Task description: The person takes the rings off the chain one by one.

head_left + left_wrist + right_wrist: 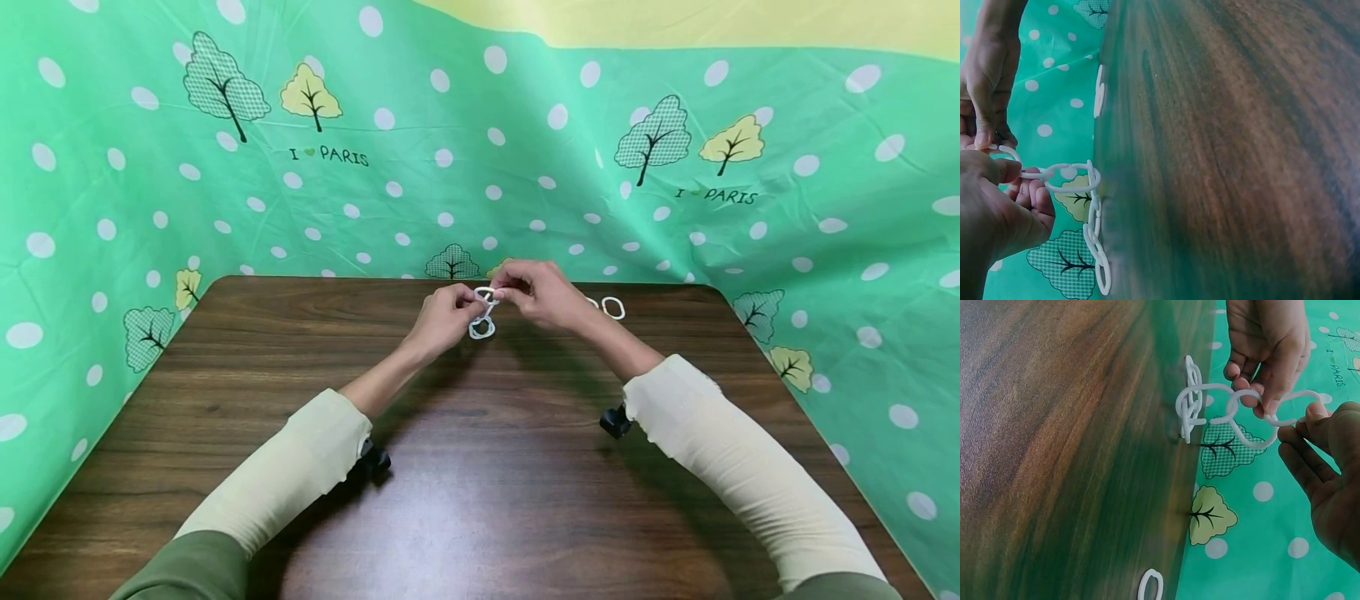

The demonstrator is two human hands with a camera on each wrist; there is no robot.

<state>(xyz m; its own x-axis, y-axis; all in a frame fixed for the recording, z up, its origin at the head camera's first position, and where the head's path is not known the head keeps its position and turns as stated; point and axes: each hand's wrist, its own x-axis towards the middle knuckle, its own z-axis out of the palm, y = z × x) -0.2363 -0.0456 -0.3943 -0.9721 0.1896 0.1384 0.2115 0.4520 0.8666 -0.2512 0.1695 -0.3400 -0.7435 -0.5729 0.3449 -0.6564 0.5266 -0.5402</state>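
A chain of white plastic links rises from a small heap on the table to my two hands. My left hand pinches one link near the chain's upper end between thumb and fingers. From the right, my right hand holds the end link between thumb and fingertips. The right wrist view shows the end link meeting the link at my left fingers; whether they are fully hooked I cannot tell. A gap shows in one chain link lower down. The lower links lie piled on the table.
Loose white links lie on the table behind my right forearm, partly hidden by it. The brown wooden table ends at a green dotted curtain just beyond my hands. Black wrist cameras hang under both sleeves.
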